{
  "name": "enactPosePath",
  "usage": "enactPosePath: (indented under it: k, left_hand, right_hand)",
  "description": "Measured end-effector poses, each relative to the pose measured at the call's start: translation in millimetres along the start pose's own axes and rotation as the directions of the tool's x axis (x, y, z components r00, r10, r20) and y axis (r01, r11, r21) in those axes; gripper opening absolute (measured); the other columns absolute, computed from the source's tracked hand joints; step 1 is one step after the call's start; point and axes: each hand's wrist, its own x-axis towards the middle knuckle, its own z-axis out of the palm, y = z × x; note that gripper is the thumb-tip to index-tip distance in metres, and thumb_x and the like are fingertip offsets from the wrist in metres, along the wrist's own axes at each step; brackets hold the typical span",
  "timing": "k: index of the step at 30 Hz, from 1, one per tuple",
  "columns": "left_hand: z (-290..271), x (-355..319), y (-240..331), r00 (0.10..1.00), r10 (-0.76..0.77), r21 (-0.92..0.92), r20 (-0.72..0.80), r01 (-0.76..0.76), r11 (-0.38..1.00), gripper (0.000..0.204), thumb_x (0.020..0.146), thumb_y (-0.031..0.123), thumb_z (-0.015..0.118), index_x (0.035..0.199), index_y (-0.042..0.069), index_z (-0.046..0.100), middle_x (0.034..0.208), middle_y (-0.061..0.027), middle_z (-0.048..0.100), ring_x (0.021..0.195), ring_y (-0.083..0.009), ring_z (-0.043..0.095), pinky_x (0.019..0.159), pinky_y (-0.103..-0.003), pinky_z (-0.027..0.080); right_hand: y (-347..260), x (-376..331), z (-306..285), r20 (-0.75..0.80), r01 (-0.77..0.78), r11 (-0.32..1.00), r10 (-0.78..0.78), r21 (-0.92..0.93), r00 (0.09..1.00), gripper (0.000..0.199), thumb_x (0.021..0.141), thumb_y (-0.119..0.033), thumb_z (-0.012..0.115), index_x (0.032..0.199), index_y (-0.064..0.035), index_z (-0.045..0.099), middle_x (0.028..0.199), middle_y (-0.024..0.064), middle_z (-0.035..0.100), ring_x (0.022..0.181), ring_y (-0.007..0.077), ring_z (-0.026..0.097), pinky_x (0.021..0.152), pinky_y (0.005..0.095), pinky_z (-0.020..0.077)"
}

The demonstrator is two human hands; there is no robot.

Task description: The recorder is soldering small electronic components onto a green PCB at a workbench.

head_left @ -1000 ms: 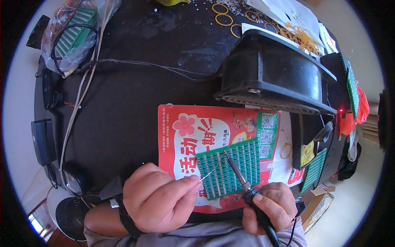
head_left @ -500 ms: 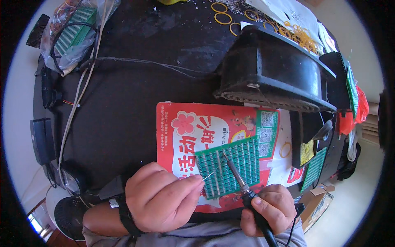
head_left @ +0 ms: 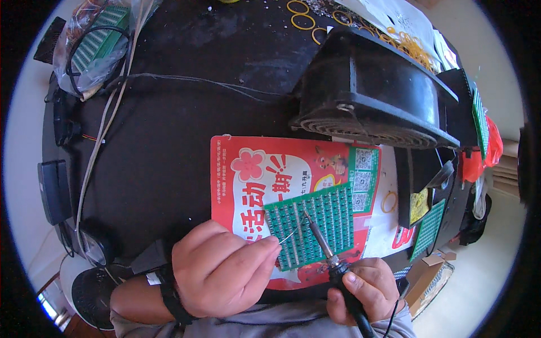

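A green circuit board point(head_left: 338, 225) with rows of small parts lies tilted on a red and white printed sheet point(head_left: 231, 163). My left hand point(head_left: 222, 270) is closed, pinching a thin solder wire point(head_left: 288, 236) between thumb and forefinger; the wire reaches over the board. In my right hand point(head_left: 369, 290) is a soldering iron point(head_left: 321, 239), held by its black handle with fingers wrapped round it. The iron's tip is at the board's upper middle, near the wire's end. Whether tip and wire touch cannot be made out.
A black fan point(head_left: 372, 96) stands behind the board, with yellow rubber bands point(head_left: 414, 50) beyond it. At right is another green board point(head_left: 429, 228) beside a black holder with a yellow sponge point(head_left: 420, 206). A plastic bag point(head_left: 67, 62) of boards and several cables point(head_left: 104, 132) lie at left.
The iron's tip has shifted slightly down the board, with the wire's end close by. The whole view has moved a little; both hands keep their grip.
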Motion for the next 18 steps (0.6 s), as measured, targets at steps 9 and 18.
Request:
enactPosePath:
  k: [9,18]
  left_hand:
    - [1.0,1.1,2.0,1.000,0.022,0.026,-0.012,-0.022,0.999,0.023,0.065,-0.001,0.074,0.086,0.002,0.065,0.060,-0.0027,0.058,0.047,-0.0182,0.053,0.047,-0.030,0.040]
    - [0.6,2.1,2.5,0.999,0.033,0.036,0.011,-0.034,0.999,0.024,0.064,-0.001,0.075,0.085,0.002,0.065,0.060,-0.0026,0.058,0.047,-0.0182,0.053,0.048,-0.030,0.041]
  right_hand:
    - [4.9,3.0,4.4,-0.012,0.040,0.999,-0.040,0.006,0.999,0.049,0.074,-0.007,0.069,0.118,-0.0048,0.048,0.081,0.0097,0.055,0.066,0.0219,0.056,0.057,0.0330,0.0454]
    - [4.3,-0.1,3.2,-0.023,0.031,0.999,-0.031,0.016,0.999,0.045,0.075,-0.007,0.068,0.115,-0.0043,0.047,0.080,0.0101,0.054,0.065,0.0211,0.055,0.056,0.0325,0.0448]
